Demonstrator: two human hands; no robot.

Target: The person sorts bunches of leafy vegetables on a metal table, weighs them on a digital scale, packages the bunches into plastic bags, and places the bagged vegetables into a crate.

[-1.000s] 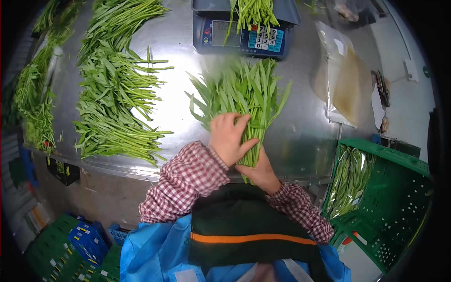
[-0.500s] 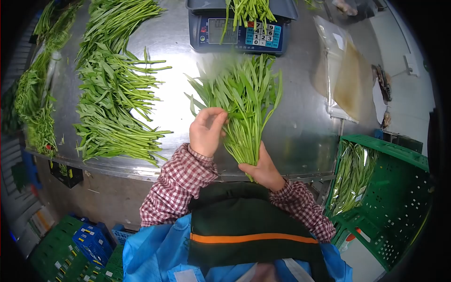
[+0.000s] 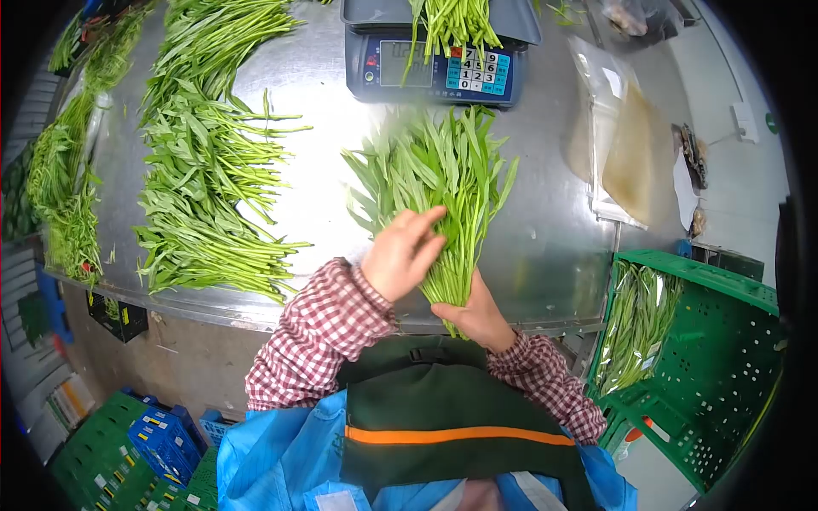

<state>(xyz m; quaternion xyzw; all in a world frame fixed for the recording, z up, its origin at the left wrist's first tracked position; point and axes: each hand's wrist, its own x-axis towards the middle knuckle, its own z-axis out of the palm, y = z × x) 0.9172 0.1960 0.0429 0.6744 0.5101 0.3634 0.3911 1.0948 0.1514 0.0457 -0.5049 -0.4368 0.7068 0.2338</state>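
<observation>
A bunch of water spinach (image 3: 460, 187) stands out in front of me, leaves toward the scale and stems toward my body. My right hand (image 3: 481, 315) is wrapped round the lower stems, thumb across the front. Over the left side of the same bunch is my left hand (image 3: 405, 255), its thumb and forefinger apart; it touches the leaves or hovers just above them. Beyond the leaf tips, a digital scale (image 3: 433, 72) carries more water spinach stems (image 3: 460, 24) on its pan.
Several piles of water spinach (image 3: 213, 170) lie on the left of the steel table (image 3: 554, 272). Clear plastic bags (image 3: 605, 136) rest at the right. A green crate (image 3: 699, 358) beside the table holds bagged greens (image 3: 639, 324). Blue crates (image 3: 166, 443) stand on the floor.
My left hand has moved right across the bunch, and its fingers have gone from a pinch at the leaf edge to spread apart. The right hand keeps its hold.
</observation>
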